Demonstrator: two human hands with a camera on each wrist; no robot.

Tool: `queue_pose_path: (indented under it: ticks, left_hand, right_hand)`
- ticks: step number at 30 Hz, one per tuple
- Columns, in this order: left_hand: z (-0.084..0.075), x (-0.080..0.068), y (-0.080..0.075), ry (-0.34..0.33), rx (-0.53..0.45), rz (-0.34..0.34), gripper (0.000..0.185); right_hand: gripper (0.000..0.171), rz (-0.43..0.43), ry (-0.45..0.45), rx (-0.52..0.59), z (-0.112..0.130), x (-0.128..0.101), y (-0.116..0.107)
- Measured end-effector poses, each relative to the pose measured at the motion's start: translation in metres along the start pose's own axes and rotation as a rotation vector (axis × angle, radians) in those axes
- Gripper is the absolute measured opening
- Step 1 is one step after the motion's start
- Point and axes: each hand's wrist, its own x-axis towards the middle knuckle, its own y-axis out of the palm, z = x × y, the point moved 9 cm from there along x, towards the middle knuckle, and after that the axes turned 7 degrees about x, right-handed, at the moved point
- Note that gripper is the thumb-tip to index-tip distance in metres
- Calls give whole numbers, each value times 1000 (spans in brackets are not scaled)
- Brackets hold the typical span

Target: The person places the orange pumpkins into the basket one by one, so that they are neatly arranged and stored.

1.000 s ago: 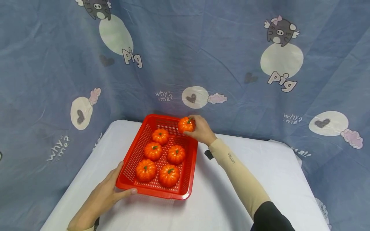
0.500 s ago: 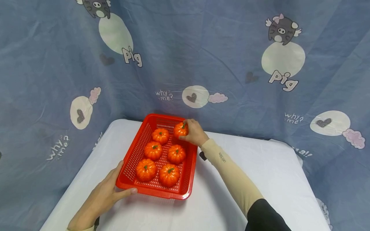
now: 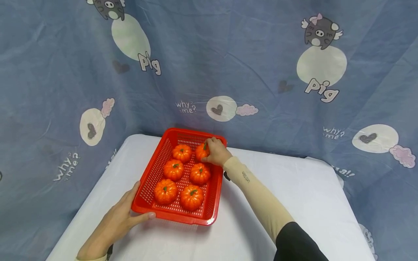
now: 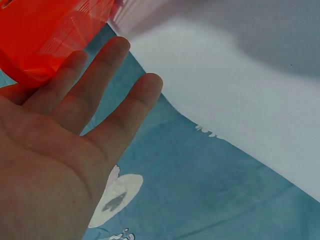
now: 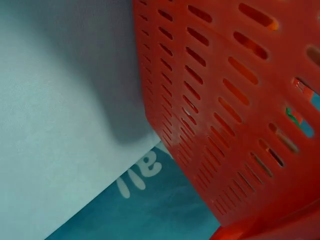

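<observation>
A red slotted plastic basket (image 3: pixel 183 218) sits at an angle on the white table, with several small glossy orange pumpkins inside. My right hand (image 3: pixel 218 152) reaches over the basket's right rim and holds one pumpkin (image 3: pixel 200 153) low in the far right corner, fingers above and thumb on the near side. Close to it lie a pumpkin (image 3: pixel 182 153) on the left and another pumpkin (image 3: pixel 200 174) nearer me. My left hand (image 3: pixel 117 221) rests at the near left corner, thumb along the front rim; in the left wrist view its fingers (image 4: pixel 122 117) stretch out straight and spread.
White cloth (image 3: pixel 271 188) covers the table around the basket. A blue printed curtain (image 3: pixel 261 72) hangs behind and at the sides. In the right wrist view the basket's slotted wall (image 5: pixel 200 90) rises beside the table edge and blocks sight of the right hand.
My right hand has carried its pumpkin left and down from over the far right rim into the basket's far right corner. The left hand and basket have stayed put.
</observation>
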Motion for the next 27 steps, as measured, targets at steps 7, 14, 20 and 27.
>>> queue_pose_path:
  ticks: [7, 14, 20, 27]
  left_hand:
    - [-1, 0, 0, 0, 3, 0, 131]
    - [3, 1, 2, -25, 4, 14, 133]
    - [3, 1, 3, -41, 16, 22, 134]
    - [3, 0, 2, -39, 14, 19, 134]
  right_hand:
    - [69, 45, 4, -23, 1, 1, 2]
    - [71, 83, 42, -8, -1, 3, 4]
    - [70, 113, 74, -23, -3, 4, 6]
    - [70, 134, 74, -26, -3, 7, 7]
